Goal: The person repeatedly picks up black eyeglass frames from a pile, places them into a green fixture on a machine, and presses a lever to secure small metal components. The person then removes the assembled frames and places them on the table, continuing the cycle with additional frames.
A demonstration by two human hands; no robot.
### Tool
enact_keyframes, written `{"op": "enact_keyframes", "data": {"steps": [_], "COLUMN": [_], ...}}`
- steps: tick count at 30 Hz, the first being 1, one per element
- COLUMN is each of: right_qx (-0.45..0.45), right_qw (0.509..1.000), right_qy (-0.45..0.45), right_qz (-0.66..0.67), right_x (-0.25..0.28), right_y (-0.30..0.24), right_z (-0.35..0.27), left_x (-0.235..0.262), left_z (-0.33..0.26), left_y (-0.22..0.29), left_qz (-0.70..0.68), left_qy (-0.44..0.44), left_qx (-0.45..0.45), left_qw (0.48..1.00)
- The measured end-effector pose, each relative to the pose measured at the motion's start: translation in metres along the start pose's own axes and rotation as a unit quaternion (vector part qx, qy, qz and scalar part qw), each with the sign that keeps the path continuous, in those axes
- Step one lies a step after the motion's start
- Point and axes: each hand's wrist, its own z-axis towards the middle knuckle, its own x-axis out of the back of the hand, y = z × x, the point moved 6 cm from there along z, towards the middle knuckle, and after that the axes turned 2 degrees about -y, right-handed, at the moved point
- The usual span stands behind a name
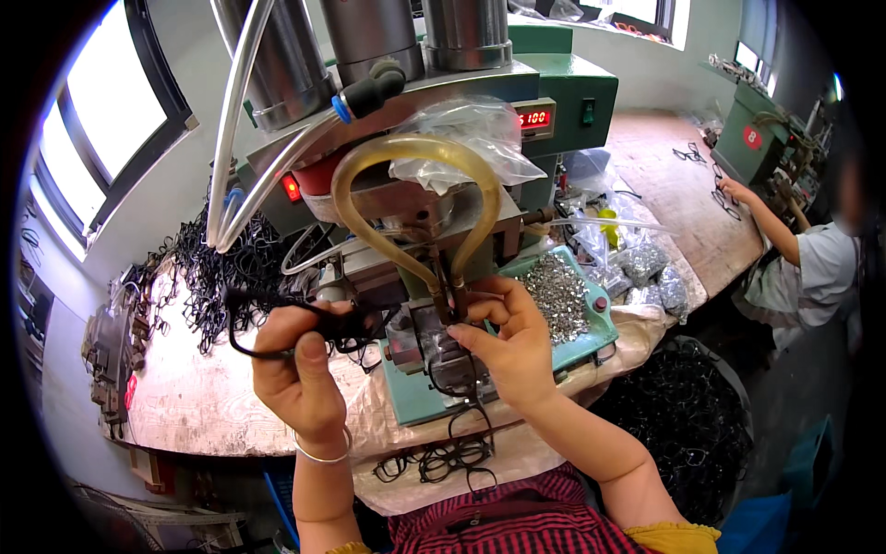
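My left hand [300,369] is closed around black eyeglass frames [346,323]; one thin temple-like piece sticks out to its left. My right hand [508,346] is at the work point of a bench machine, thumb and fingers pinched together beside its brownish metal tips [448,300]. Whatever is in that pinch is too small or hidden to make out. A thick yellowish hose [484,171] loops above both hands. Under them sits the machine's metal fixture [450,365]. More black eyeglass frames [457,452] lie in front of my lap.
A green tray [604,328] of small shiny metal parts [556,295] stands right of the fixture. Tangled black frames [226,272] are heaped on the table at left. A large bin [678,420] of black pieces stands at lower right. Another person [812,268] works at the right.
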Motion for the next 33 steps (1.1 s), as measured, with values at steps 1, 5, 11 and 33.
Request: {"op": "enact_keyframes", "data": {"steps": [1, 5, 11, 33], "right_qx": [0.015, 0.061, 0.148, 0.094], "right_qw": [0.999, 0.967, 0.713, 0.939], "right_qy": [-0.007, -0.041, 0.113, 0.306], "right_qz": [-0.039, -0.243, -0.676, -0.123], "right_x": [0.000, 0.007, 0.135, 0.188], "right_y": [-0.003, -0.034, 0.006, 0.048], "right_z": [-0.004, -0.016, -0.001, -0.012], "left_x": [0.002, -0.025, -0.070, 0.105], "left_z": [-0.001, -0.020, -0.051, -0.100], "left_y": [-0.004, 0.008, 0.015, -0.063], "left_qz": [0.003, -0.049, 0.129, 0.336], "left_qy": [0.005, -0.052, -0.302, 0.140], "left_qx": [0.013, 0.012, -0.165, 0.129], "left_qw": [1.000, 0.997, 0.930, 0.922]}}
